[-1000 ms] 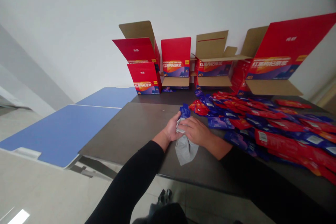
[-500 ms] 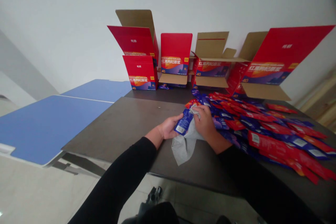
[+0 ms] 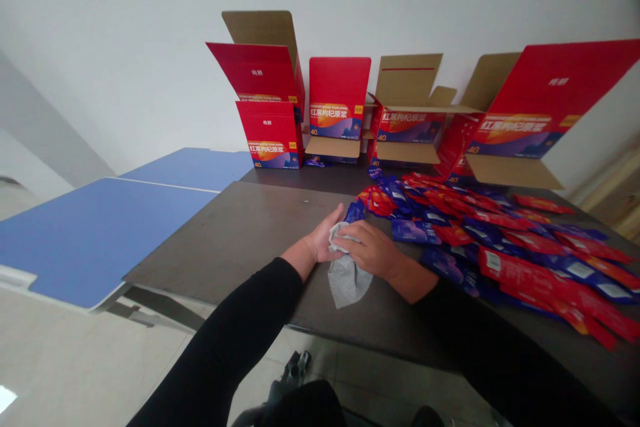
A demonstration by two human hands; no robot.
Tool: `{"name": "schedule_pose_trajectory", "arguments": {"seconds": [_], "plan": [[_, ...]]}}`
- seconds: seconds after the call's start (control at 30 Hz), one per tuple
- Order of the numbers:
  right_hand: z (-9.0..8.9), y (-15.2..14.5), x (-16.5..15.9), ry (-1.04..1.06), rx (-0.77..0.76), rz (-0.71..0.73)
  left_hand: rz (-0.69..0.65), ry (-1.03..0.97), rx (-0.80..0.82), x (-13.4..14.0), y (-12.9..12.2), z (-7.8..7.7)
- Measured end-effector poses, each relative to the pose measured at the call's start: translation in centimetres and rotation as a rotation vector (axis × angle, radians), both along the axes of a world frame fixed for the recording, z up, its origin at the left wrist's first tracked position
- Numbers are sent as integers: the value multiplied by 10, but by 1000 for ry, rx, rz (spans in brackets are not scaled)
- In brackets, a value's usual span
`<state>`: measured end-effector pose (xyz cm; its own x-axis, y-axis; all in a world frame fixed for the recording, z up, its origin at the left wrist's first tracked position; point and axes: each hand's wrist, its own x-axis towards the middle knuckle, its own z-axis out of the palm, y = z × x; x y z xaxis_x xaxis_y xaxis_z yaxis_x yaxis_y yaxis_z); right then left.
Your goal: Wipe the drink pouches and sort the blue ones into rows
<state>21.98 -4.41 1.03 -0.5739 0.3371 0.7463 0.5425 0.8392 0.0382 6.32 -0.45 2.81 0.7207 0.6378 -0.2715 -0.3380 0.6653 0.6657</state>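
Note:
My left hand (image 3: 323,238) is closed on a blue pouch (image 3: 355,211), whose upper end sticks out beyond my fingers. Most of that pouch is covered by a light grey cloth (image 3: 347,280). My right hand (image 3: 369,247) grips the cloth and presses it over the pouch against my left hand. The cloth's lower end hangs down toward the dark table top (image 3: 255,240). Just right of my hands lies a large heap of red and blue pouches (image 3: 475,213), with a purple-blue pouch (image 3: 414,231) at its near left side.
Red printed cartons stand along the wall: stacked cartons (image 3: 270,133) on the left, a middle carton (image 3: 336,117), another carton (image 3: 407,127) and a wide-flapped carton (image 3: 520,127) on the right. Several have raised flaps. A blue table (image 3: 100,227) adjoins on the left.
My right hand has moved left and down with the cloth, from the pouch's top end to over its lower part. The barcode end, visible before, is now covered.

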Motion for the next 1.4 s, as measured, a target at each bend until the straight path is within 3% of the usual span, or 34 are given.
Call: {"name": "schedule_pose_trajectory", "arguments": {"seconds": [0.23, 0.43, 0.6, 0.67, 0.83, 0.9, 1.2, 1.33, 1.4], "plan": [[-1, 16, 8, 400, -56, -255, -28, 52, 50, 12, -6, -1], [1, 24, 18, 562, -152, -412, -19, 65, 45, 7, -5, 2], [1, 31, 30, 644, -159, -492, -26, -79, -41, 0, 1, 9], [1, 33, 33, 668, -138, -501, 57, -126, -50, -1, 5, 10], [4, 30, 34, 666, -89, -449, 437, -41, -71, 2, 17, 8], [5, 26, 32, 627, -84, -393, 509, -17, -78, 3, 20, 7], [4, 10, 16, 46, -37, 41, 286, -93, 48, 6, 11, 4], [2, 11, 11, -91, 14, 79, 65, -93, -13, 5, 7, 4], [2, 12, 11, -78, 4, 56, 16, -111, -8, 4, 5, 4]]}}
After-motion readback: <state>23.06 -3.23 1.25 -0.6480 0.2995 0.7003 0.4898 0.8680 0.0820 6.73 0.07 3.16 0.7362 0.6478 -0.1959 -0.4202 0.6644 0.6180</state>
